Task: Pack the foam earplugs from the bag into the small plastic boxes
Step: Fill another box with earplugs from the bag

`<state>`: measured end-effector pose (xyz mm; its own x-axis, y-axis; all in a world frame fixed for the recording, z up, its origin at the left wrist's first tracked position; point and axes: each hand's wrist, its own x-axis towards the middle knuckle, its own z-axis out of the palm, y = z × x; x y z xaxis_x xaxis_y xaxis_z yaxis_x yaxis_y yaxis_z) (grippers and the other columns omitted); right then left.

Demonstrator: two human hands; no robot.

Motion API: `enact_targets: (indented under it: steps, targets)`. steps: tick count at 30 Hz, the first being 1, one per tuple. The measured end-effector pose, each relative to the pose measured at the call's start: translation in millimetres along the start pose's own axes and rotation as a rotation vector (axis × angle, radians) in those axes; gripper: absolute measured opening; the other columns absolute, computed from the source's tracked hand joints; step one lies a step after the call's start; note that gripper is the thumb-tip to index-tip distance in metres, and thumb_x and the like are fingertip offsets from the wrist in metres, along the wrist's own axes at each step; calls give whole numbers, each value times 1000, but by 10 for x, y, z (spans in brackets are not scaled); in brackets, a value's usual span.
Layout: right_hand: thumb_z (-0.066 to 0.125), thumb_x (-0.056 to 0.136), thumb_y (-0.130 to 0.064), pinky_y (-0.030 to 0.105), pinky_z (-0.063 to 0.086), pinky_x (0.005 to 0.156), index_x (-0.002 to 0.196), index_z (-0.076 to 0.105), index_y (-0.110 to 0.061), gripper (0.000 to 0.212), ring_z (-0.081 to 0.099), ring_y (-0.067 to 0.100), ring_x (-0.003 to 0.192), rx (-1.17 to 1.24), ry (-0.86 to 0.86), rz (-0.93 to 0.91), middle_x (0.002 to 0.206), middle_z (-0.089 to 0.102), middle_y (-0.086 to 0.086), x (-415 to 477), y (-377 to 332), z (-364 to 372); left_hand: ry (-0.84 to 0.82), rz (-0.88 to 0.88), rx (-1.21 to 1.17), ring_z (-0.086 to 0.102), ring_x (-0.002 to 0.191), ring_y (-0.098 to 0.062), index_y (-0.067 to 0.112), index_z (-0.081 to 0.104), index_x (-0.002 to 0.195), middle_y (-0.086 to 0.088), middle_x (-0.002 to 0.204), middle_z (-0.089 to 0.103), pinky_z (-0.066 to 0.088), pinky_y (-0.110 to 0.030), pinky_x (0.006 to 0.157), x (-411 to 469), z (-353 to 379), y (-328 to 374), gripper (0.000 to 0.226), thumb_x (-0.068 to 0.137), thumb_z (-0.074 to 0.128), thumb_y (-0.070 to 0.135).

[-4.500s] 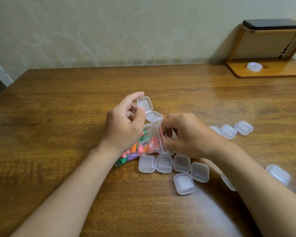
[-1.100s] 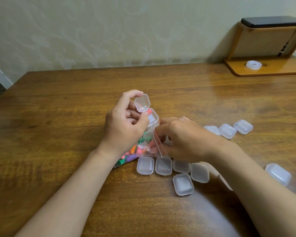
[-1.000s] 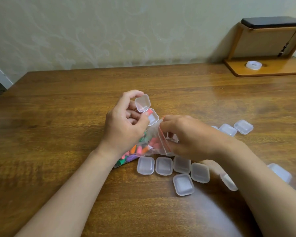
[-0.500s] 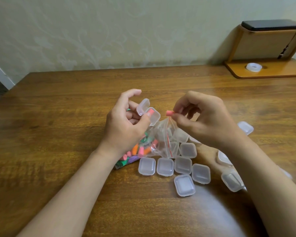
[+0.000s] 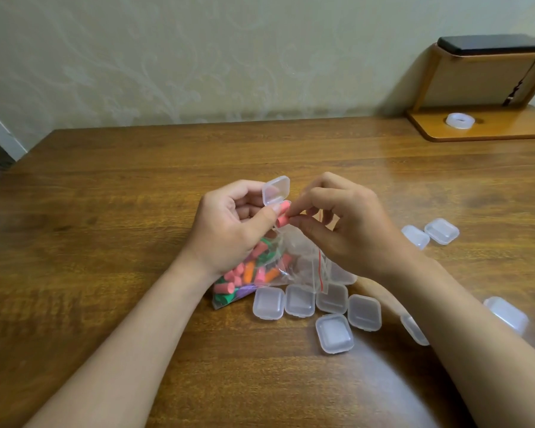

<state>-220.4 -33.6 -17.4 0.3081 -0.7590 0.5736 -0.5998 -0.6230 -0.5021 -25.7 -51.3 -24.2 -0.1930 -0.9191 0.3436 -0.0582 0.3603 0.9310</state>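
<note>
Wooden table (image 5: 105, 211) beneath stubby pink earplug (image 5: 283, 215).

One bag (image 5: 278, 267) is counted; its earplugs are too heaped to be numbered. One pink earplug (image 5: 282, 219) is pinched apart from them, at 12 o'clock of the bag. One open box (image 5: 275, 190) is held there. Ten shut boxes (image 5: 334, 333) are counted on the worktop (image 5: 136, 211): five at 5 o'clock of the bag, two at 3 o'clock, two at 4 o'clock, partly hidden, and one partly under the bag. One tape roll (image 5: 460, 121) and one phone (image 5: 491, 44) are counted on one shelf (image 5: 491, 131).
</note>
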Motion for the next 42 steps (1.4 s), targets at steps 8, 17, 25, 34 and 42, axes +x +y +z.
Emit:
enact_targets:
  steps: [8,17,25,34,42]
  targets:
    - [72,85,-25,30,50,63,92,76,-18,11,61,12,74,42,52,14,83,62,-2,3,-20,-7,11,-52,-56,74,85,-22,10,73,100,-8,92,77,61,-36,75,17,-10,-12,19,83,79,5]
    - [77,82,-23,38,54,77,136,53,-19,59,62,13,104,78,-63,39,117,63,-3,-46,-29,-108,-35,-121,-134,74,97,-31,11,71,114,-15,104,76,62,-47,84,6,-37,22,33,81,71,15]
    - [67,92,-32,35,53,75,139,53,-17,51,63,13,101,70,-1,2,114,64,-2,-40,15,-98,-206,-54,-174,71,109,-27,4,61,131,-11,118,74,58,-31,88,-18,-66,71,58,76,78,1]
    - [67,93,-26,29,49,70,104,67,-10,19,62,13,86,3,50,-43,93,67,-3,-23,20,-75,-166,-11,-93,74,99,-26,12,69,117,-10,107,77,61,-35,85,-19,-40,24,33,85,73,8]
    - [68,92,-20,12,41,76,103,68,-10,15,61,11,85,-42,29,-43,93,67,-3,-26,31,-56,-155,-25,-93,75,85,-26,6,72,107,-14,98,77,63,-36,75,-31,-5,51,27,81,73,13]
